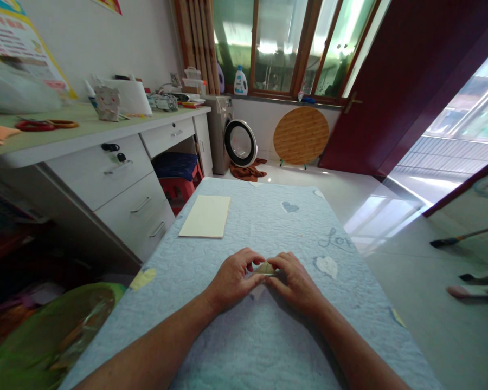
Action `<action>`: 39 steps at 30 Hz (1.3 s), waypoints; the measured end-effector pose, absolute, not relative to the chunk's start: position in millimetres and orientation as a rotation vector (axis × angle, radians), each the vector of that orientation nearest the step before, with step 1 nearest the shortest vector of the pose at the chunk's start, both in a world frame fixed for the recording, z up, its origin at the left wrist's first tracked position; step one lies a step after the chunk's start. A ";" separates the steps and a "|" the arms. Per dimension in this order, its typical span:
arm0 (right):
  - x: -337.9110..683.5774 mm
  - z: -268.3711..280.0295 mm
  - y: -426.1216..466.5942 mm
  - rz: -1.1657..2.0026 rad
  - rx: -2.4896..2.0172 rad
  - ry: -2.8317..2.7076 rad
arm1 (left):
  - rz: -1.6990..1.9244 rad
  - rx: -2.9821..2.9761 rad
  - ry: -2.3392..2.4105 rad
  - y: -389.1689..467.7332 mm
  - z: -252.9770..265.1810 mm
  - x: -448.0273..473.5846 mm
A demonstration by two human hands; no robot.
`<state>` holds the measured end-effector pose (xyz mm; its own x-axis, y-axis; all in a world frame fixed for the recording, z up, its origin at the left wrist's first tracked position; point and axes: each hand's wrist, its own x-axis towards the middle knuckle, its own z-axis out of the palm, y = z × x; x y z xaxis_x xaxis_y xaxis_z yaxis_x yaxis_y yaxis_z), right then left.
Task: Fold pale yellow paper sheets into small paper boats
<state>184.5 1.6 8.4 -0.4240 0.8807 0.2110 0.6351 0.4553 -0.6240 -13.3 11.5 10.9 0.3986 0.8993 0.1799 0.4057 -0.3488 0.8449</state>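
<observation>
Between my two hands is a small folded piece of pale yellow paper (264, 268), pinched from both sides just above the cloth. My left hand (236, 276) grips its left end with thumb and fingers. On the other end, my right hand (293, 275) closes in the same way. Fingers cover much of the paper, so its full shape is hidden. Farther off, toward the table's far left corner, a stack of pale yellow paper sheets (206, 216) lies flat, apart from both hands.
A light blue quilted cloth (268, 216) covers the table. Left stands a white desk (117, 184) with scissors (38, 125) on top. A green-lined bin (85, 303) sits by the table's left edge. Beyond are a washing machine with its door open (241, 143) and a round wooden tabletop (301, 135).
</observation>
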 end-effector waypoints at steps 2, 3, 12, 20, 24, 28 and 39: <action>184.6 5.4 2.5 0.614 -1.269 -2.200 | 0.861 1.930 1.116 10.9 10.9 -13.6; 184.7 3.9 3.0 0.611 -1.272 -2.203 | 0.865 1.928 1.113 10.7 10.9 -13.6; 186.1 2.3 2.8 0.629 -1.251 -2.205 | 0.882 1.921 1.119 11.6 9.9 -11.9; 185.3 9.9 -1.5 0.721 -1.168 -2.145 | 0.872 1.929 1.100 11.5 9.6 -12.4; 184.2 7.3 -1.0 0.761 -1.167 -2.113 | 0.863 1.942 1.094 9.9 9.5 -11.3; 182.4 0.9 1.2 0.741 -1.224 -2.085 | 0.871 1.958 1.075 8.6 11.0 -10.3; 180.7 1.1 0.9 0.751 -1.173 -2.057 | 0.908 1.967 1.055 6.3 9.8 -10.5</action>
